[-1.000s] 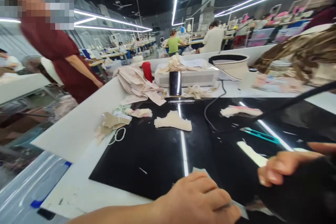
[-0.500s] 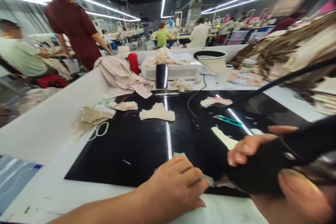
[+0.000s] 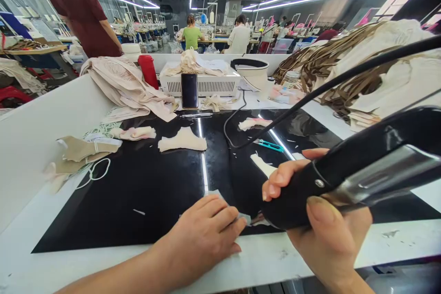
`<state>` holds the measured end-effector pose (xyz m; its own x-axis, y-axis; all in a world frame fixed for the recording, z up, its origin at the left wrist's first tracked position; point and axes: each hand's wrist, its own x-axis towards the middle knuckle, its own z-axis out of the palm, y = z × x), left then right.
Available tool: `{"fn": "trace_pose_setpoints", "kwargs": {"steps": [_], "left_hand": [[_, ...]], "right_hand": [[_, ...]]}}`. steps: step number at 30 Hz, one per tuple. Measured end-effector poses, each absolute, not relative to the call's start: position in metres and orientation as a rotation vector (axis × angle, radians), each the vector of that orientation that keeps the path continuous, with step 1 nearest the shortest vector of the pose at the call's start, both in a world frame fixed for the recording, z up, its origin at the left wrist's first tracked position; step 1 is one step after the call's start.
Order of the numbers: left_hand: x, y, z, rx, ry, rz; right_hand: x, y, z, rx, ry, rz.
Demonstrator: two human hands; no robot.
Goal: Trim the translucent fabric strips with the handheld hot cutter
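At lower centre of the frame, the left hand presses its grip flat on a small pale-grey fabric piece lying on the glossy black tabletop. The right hand, lower right, is clenched around a black corded iron with a metal underside, its tip just beside the fabric.

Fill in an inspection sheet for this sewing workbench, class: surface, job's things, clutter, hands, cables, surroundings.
Surface: glossy black mat on a white table, with bits of thread on it.
Job's things: small grey fabric piece pressed flat; black handheld tool, its tip at the piece's edge.
Clutter: beige cut pieces, teal snips, phone, white box, red cup, fabric pile, strap heap.
Hands: left hand flat on the piece; right hand gripping the tool.
Cables: black cord running over the mat.
Surroundings: person in dark red standing; seated workers at far tables.
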<state>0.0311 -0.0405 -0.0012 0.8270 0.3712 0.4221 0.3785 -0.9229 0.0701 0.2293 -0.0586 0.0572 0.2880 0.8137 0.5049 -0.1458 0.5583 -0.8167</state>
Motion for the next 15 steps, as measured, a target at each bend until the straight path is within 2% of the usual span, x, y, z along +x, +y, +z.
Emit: {"fn": "trace_pose_setpoints", "kwargs": {"steps": [9, 15], "left_hand": [[0.025, -0.036, 0.007, -3.068, -0.657, -0.705], [-0.015, -0.026, 0.03, -3.051, -0.93, -0.565]], "right_hand": [[0.231, -0.053, 0.056, -0.756, -1.104, 0.695], [0.233, -0.048, 0.066, -0.81, -0.989, 0.688]]}}
